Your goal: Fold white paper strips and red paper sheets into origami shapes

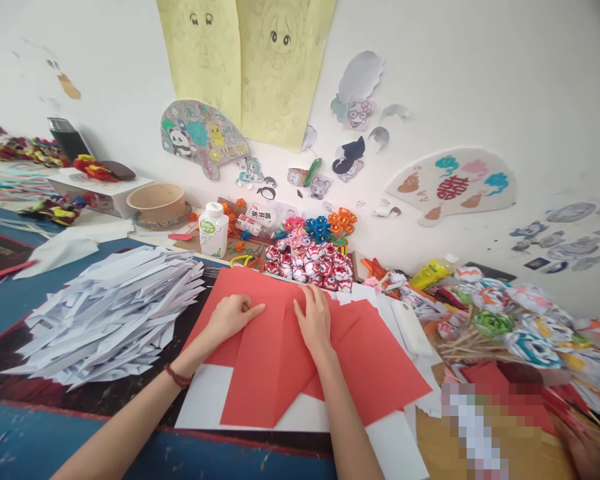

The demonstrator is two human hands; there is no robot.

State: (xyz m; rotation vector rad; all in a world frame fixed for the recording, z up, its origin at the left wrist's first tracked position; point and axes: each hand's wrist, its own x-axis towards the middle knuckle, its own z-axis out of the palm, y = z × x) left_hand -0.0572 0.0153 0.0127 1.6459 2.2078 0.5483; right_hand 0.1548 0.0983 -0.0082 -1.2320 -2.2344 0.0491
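Bare forearms (125,417) were closest to cam. L hand (231,315) had its fingers curled in, thumb out on the folded red sheet (263,373); R hand (313,321) had fingers close together, thumb apart, on red paper too. Couldn't tell if either pinched. Sheet lay btwn & under them, above white paper (207,400), w/ more red sheets (385,370) alongside. Prob light, bendy, easily creased, so edges looked best to grip imo. White strips (115,313) were piled left.
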